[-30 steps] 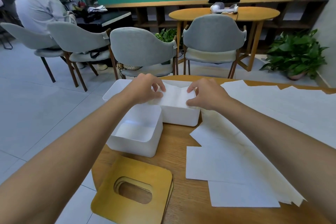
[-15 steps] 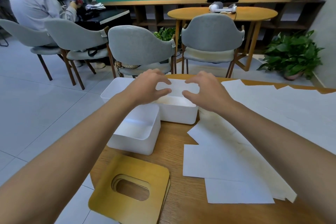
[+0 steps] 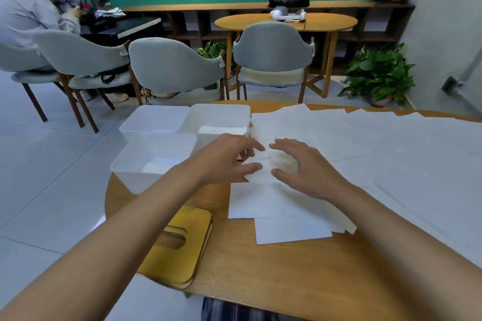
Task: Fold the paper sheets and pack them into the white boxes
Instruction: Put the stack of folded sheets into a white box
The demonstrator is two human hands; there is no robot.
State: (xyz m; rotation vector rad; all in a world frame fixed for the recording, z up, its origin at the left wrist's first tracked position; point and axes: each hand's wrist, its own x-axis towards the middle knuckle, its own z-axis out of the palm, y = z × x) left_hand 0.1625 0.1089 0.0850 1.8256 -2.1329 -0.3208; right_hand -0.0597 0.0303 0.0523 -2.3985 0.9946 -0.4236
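Note:
Three white boxes stand at the table's left edge: a near one, a far left one and a far right one with folded paper inside. Loose white paper sheets cover the right half of the table. My left hand and my right hand hover close together over the nearest sheets, fingers spread and relaxed, holding nothing. Whether the fingertips touch the paper I cannot tell.
A stack of yellow wooden lids with oval slots lies at the near left table edge. Grey chairs stand beyond the table, a person sits at far left, and a potted plant stands at right.
Both hands left the far right box, where they had pressed folded paper in, and drew back toward me and to the right over the loose sheets.

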